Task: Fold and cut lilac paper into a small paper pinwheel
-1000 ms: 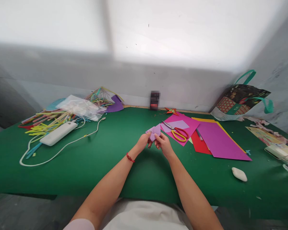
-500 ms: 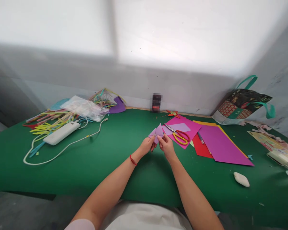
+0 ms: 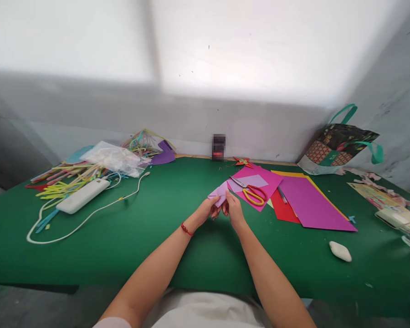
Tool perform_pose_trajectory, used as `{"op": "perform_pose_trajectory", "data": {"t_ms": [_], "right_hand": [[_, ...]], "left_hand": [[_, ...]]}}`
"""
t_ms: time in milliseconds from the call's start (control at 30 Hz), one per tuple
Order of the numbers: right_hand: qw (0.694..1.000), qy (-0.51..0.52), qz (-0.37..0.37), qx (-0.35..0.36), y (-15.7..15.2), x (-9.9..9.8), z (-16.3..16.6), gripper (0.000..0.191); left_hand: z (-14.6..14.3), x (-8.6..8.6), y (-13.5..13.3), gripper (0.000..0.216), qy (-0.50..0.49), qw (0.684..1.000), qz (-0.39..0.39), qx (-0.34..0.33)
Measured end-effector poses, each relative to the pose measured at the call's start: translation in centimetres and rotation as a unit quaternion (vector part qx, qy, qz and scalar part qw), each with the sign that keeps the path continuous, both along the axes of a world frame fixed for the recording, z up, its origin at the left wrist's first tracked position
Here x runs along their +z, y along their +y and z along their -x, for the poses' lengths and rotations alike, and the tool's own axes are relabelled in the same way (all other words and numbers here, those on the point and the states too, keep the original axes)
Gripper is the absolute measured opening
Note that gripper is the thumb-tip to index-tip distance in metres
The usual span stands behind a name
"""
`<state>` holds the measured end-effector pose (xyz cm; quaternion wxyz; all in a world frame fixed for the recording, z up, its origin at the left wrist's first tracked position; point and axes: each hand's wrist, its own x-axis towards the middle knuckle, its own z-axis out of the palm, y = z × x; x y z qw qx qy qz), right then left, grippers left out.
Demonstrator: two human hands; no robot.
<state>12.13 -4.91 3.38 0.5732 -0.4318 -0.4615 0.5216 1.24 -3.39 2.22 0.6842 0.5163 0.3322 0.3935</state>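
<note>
A small folded piece of light purple paper (image 3: pixel 219 191) is pinched between both hands above the green table (image 3: pixel 150 228). My left hand (image 3: pixel 207 210), with a red bracelet at the wrist, grips its lower left part. My right hand (image 3: pixel 233 208) pinches its right side with thumb and fingers. Just right of the hands lie yellow-handled scissors (image 3: pixel 251 193) on a pink sheet (image 3: pixel 271 180).
Purple (image 3: pixel 310 205), red and orange sheets lie right of the scissors. A white power bank (image 3: pixel 82 196) with its cable, coloured straws and a plastic bag sit at the left. A patterned bag (image 3: pixel 340 146), a white pebble-shaped object (image 3: pixel 340 251) and paper scraps are at the right.
The hands have kept working the purple paper; its upper flaps, raised half a second ago, now lie flatter and lower between the fingers. The view shifted slightly.
</note>
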Motion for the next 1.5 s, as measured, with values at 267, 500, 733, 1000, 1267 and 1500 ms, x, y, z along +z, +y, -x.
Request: {"op": "perform_pose_trajectory", "data": {"t_ms": [267,500,733,1000,1267,1500], "right_hand": [[0.999,-0.045,0.003,0.015,0.3,-0.4,0.0,0.050],[0.997,-0.070,-0.015,0.004,0.1,-0.5,0.2,0.050],[0.994,-0.095,0.009,0.048,-0.1,-0.3,0.3,0.056],[0.996,-0.076,0.021,0.044,-0.1,0.2,0.3,0.060],[0.997,-0.070,-0.023,0.015,-0.1,-0.5,0.4,0.058],[0.997,-0.072,-0.023,-0.029,-0.2,-0.2,0.1,0.058]], "left_hand": [[0.1,0.7,-0.3,0.051,-0.021,0.999,0.026,0.032],[0.3,0.4,0.2,0.056,0.034,0.998,0.003,0.058],[0.9,0.2,0.6,0.056,0.086,0.995,0.010,0.050],[0.5,0.4,0.1,0.064,0.103,0.990,-0.067,0.069],[1.1,0.8,0.2,0.063,0.147,0.981,-0.113,0.055],[0.5,1.0,-0.2,0.053,0.102,0.988,-0.113,0.023]]}}
